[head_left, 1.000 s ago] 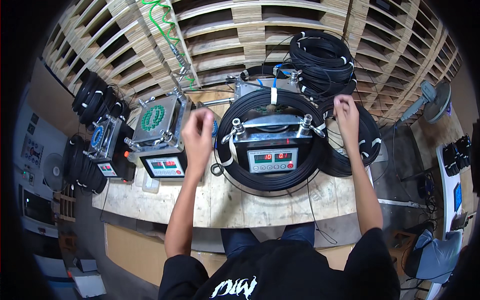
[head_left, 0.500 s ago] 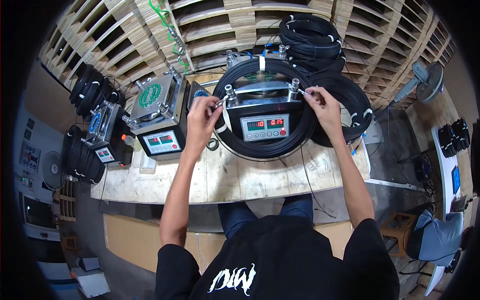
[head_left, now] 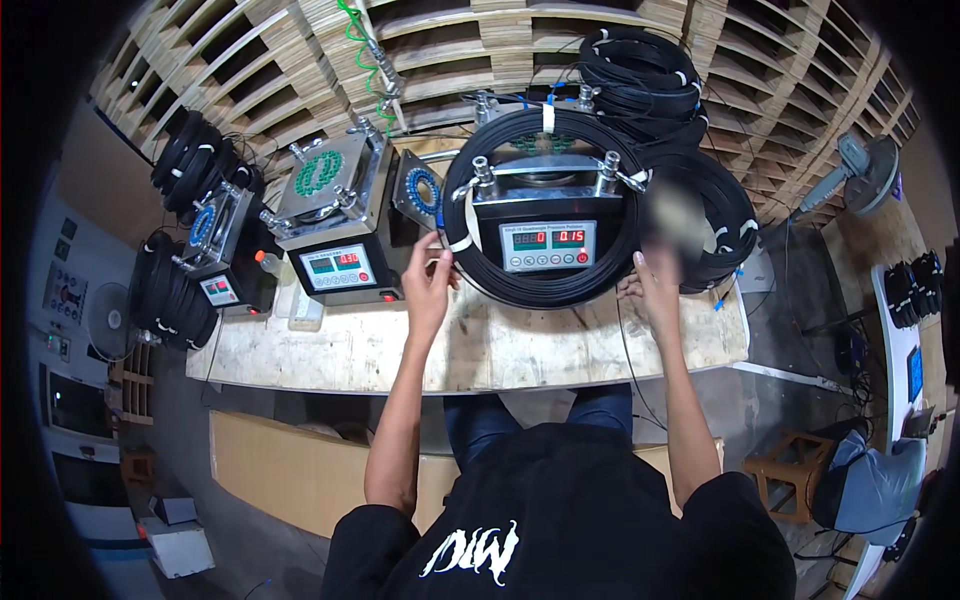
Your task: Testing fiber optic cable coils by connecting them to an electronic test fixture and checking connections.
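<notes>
Both hands at the front bench machine, seen from above. The left hand (head_left: 427, 290) is half-curled, thumb and forefinger parted narrowly at the lower left edge of a black cable coil (head_left: 545, 291); the right hand (head_left: 655, 300) is at the lower right edge, thumb raised and fingers bent. Whether either closes on the coil or only rests against it cannot be told. The coil, bound with white ties (head_left: 548, 119), stands on the near side of the bench machine (head_left: 530, 213) and, from this view, rings its lit display panel (head_left: 548, 247). Two metal clamp posts (head_left: 483, 176) stand upright within the ring, neither in the hands. Judged from this arrangement, setting up at this machine appears well advanced: coil bound and placed, posts standing, display lit. Whether the posts are fully tightened is not discernible, so the remaining work cannot be fixed. To the left, a machine with a green-ringed plate (head_left: 320, 173) and a smaller one with a blue ring (head_left: 203, 222) stand untouched on the wooden table (head_left: 480, 358). Behind and to the right lie stacked coils (head_left: 640, 80), before a wall of wooden pallets (head_left: 430, 60).
</notes>
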`<state>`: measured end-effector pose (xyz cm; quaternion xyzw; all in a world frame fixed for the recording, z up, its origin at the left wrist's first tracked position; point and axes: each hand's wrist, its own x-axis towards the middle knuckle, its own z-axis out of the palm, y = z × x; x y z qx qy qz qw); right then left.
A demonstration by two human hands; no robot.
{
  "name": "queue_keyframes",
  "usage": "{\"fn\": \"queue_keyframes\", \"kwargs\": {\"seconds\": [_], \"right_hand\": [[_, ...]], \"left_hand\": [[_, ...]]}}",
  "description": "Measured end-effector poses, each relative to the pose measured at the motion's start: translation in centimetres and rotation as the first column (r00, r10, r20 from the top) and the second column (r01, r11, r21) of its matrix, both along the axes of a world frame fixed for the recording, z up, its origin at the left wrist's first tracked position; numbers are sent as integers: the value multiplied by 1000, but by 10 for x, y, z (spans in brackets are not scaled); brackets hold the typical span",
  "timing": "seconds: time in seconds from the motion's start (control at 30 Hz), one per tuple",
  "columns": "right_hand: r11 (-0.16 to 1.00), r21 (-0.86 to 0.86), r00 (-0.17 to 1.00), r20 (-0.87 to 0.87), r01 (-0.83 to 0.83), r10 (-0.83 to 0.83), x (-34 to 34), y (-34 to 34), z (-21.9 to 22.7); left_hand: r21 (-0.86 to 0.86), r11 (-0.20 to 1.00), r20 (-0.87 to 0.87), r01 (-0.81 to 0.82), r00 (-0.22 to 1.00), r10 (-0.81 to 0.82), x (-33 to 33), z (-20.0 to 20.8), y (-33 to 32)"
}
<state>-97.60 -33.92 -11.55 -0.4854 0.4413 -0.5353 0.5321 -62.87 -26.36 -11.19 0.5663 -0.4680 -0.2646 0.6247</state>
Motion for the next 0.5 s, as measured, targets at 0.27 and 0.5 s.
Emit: {"fn": "queue_keyframes", "kwargs": {"seconds": [0.27, 0.5], "right_hand": [[999, -32, 987, -162, 9, -14, -24, -35, 9], [951, -296, 986, -160, -93, 47, -19, -100, 73]], "left_hand": [[-100, 991, 281, -92, 953, 116, 7, 37, -34], [-95, 992, 372, 81, 927, -40, 33, 82, -77]]}}
